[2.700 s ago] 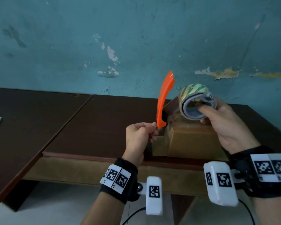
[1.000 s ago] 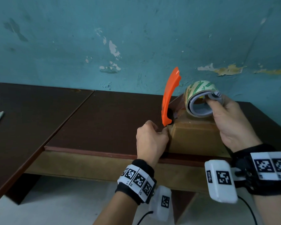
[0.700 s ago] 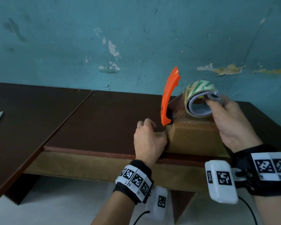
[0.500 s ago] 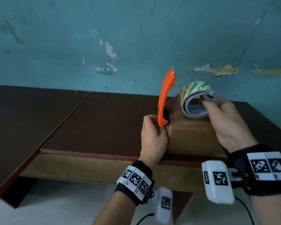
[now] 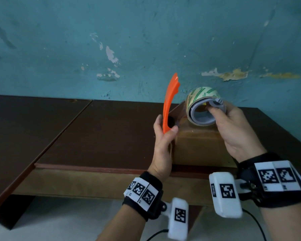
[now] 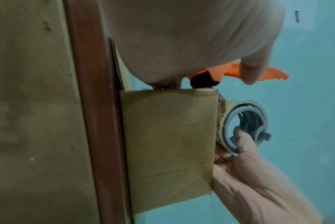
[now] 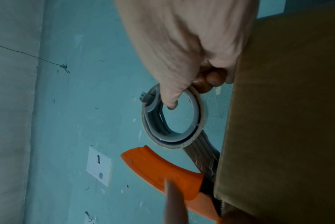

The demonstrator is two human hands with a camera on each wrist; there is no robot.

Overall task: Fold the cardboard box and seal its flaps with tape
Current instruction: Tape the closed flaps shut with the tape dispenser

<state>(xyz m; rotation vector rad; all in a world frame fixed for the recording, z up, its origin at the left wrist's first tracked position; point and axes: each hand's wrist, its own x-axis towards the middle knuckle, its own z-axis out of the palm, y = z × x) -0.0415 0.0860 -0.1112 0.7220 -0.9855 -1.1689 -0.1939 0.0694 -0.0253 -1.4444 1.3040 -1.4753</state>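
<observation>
A small brown cardboard box [image 5: 198, 146] stands near the front edge of the dark table [image 5: 94, 136]. A tape dispenser rests on its top, with the orange handle [image 5: 170, 101] pointing up and the tape roll [image 5: 203, 100] to the right. My right hand [image 5: 221, 115] grips the roll, thumb hooked into the grey core [image 7: 174, 121]. My left hand [image 5: 165, 126] stands upright at the box's left top corner and pinches the handle's lower end between thumb and fingers. In the left wrist view one finger [image 6: 250, 72] lies across the orange handle [image 6: 273, 74] above the box [image 6: 168, 144].
A peeling blue wall [image 5: 146, 49] rises directly behind the table. A second dark table [image 5: 24, 127] adjoins on the left. The table's front edge [image 6: 97, 121] runs just before the box; below it is pale floor [image 5: 59, 223].
My left hand left the box's left side, where it pressed low half a second to a second ago, and rose to pinch the orange handle. The right hand kept its hold on the roll.
</observation>
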